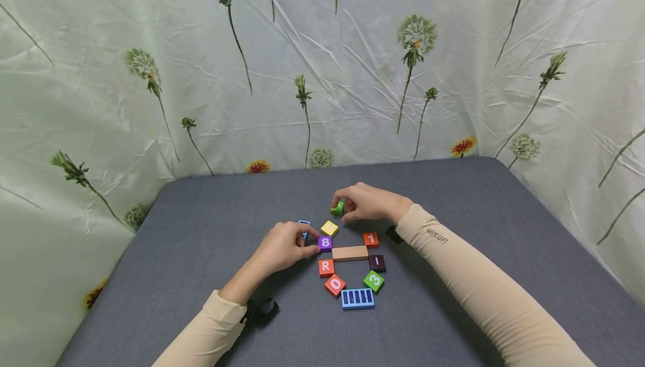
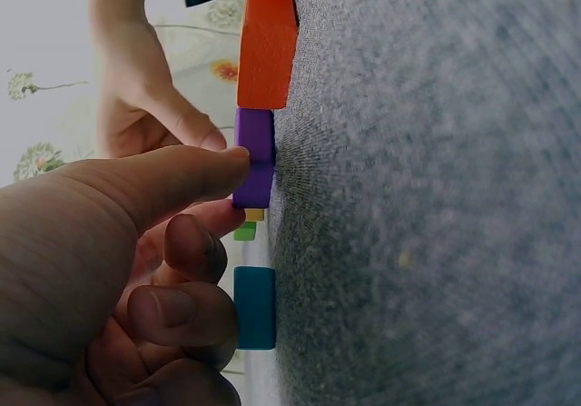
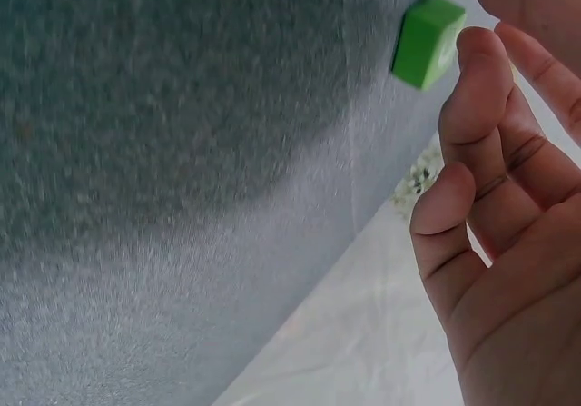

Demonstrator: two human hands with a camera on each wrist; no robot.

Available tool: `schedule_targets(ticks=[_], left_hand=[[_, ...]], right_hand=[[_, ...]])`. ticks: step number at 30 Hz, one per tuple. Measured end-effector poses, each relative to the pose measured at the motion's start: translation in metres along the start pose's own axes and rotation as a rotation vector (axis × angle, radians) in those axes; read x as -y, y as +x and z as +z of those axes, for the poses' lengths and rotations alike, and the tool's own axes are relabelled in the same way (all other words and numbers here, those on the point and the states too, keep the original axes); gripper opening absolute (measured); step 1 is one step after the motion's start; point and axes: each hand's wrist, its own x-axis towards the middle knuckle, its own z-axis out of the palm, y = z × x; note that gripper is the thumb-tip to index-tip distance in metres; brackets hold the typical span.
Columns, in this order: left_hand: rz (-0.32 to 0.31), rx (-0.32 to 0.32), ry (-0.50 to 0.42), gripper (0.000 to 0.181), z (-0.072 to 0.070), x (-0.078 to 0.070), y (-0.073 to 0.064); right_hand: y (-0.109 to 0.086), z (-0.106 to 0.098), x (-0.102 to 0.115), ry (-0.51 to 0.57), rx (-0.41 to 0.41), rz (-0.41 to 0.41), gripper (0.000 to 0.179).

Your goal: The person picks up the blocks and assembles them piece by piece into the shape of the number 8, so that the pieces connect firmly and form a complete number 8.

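My left hand [image 1: 289,248] pinches a purple block [image 1: 325,243] marked 8 between thumb and index finger. In the left wrist view, the thumb lies against the side of the purple block [image 2: 255,156], which rests on the cloth. A blue block [image 1: 304,229] stands behind that hand, partly hidden by its fingers. My right hand [image 1: 370,203] is over the far part of the layout, its index finger by a green block [image 1: 337,208] and its thumb apart. Seen from the right wrist, the loosely bent fingers are beside the green block [image 3: 428,43] without gripping it.
A yellow block [image 1: 330,228] lies between the purple and green ones. Nearer are a plain wooden plank [image 1: 350,252], red blocks 1 [image 1: 370,239], R [image 1: 326,268] and 0 [image 1: 335,285], a dark block [image 1: 377,263], a green 3 [image 1: 374,281] and a blue striped block [image 1: 358,298].
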Motion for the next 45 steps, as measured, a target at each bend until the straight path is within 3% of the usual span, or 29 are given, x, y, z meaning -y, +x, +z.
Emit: schedule_targets(ticks=[16, 25, 45], left_hand=[[0.014, 0.003, 0.001, 0.021, 0.003, 0.0, 0.0], [0.019, 0.001, -0.003, 0.02, 0.002, 0.0, 0.0], [0.014, -0.001, -0.008, 0.02, 0.0, 0.001, -0.001]], right_hand=[[0.007, 0.002, -0.019, 0.006, -0.038, 0.092, 0.035], [0.01, 0.004, -0.019, 0.033, -0.033, 0.06, 0.044], [0.011, 0.005, -0.018, -0.001, -0.013, 0.05, 0.029]])
